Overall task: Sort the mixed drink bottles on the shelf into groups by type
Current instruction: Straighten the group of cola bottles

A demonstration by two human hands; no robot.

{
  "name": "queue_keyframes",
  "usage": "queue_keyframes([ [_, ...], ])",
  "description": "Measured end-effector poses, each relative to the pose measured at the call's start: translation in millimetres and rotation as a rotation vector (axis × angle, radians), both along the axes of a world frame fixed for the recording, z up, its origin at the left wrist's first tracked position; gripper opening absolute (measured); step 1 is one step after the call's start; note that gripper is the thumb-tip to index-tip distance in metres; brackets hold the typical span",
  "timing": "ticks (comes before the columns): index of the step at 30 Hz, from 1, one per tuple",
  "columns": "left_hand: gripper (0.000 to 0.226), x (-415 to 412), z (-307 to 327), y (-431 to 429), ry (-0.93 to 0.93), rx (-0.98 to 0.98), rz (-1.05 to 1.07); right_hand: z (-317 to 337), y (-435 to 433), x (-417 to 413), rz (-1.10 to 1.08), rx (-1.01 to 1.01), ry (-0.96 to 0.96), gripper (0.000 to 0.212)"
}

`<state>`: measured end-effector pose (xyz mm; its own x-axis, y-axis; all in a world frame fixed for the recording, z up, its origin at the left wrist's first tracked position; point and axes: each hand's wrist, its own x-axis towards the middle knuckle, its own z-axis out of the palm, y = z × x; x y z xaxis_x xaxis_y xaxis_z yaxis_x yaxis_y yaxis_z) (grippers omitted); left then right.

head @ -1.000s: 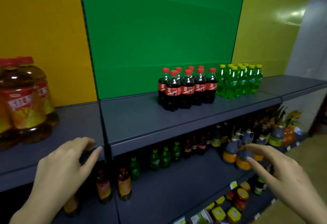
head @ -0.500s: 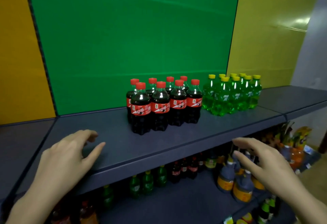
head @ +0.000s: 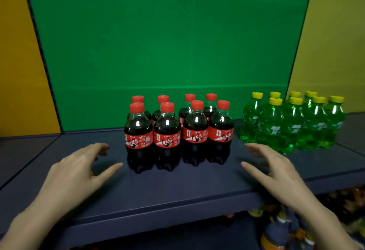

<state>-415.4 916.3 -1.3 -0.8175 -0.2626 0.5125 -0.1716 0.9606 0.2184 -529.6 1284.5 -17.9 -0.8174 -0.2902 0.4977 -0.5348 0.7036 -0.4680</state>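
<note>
1. Here, eight cola bottles [head: 178, 131], red-capped and red-labelled, stood upright in two rows of four near the middle of the shelf [head: 177, 190]. The front row was set back from the shelf's front edge.
2. A cluster of green soda bottles [head: 292, 125] with yellow caps stood upright toward the shelf's right end. It was near the colas but apart from them, with a strip of bare shelf between the two groups.
3. The person's left hand [head: 77, 174] hovered over the shelf to the left of the cola group, palm down. Its fingers were spread wide and loosely bent, and its thumb pointed toward the nearest front-row bottle. It held nothing and touched no bottle.
4. The right hand [head: 276, 172] reached in over the front part of the shelf, before the gap between the two groups. Its fingers were wide and relaxed and gripped nothing. The fingertips lay close to the base of the front green bottles, though contact could not be told.
5. A green panel [head: 167, 42] backed the shelf, flanked by an orange-yellow panel [head: 19, 72] on the left and a yellow panel [head: 331, 52] on the right.
6. Below the shelf's front edge at the lower right, containers on a lower level [head: 276, 230] showed only as a blur.
</note>
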Motion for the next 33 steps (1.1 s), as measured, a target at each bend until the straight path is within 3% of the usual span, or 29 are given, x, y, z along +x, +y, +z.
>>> queue_keyframes([
  [5, 0.079, -5.8, -2.0, 27.9, -0.047, 0.156, 0.038, 0.7, -5.1, -40.7, 0.161, -0.055, -0.079, 0.075],
  [10, 0.113, -21.6, -5.7, 34.6, -0.084, 0.373, -0.032, 1.9, -18.7, -75.9, 0.325, -0.098, -0.259, 0.106],
  [14, 0.117, -43.3, 0.9, 38.6, -0.051, 0.485, -0.127, 3.4, -32.2, -93.5, 0.488, -0.257, -0.457, 0.131],
  [21, 0.110, -74.4, -1.6, 28.3, -0.023, 0.777, -0.341, 12.9, -43.0, -96.5, 0.599, -0.324, -0.541, 0.121],
  [33, 0.108, -85.3, -8.3, 25.8, 0.059, 0.794, -0.396, 13.1, -54.0, -96.2, 0.628, -0.297, -0.468, 0.110],
])
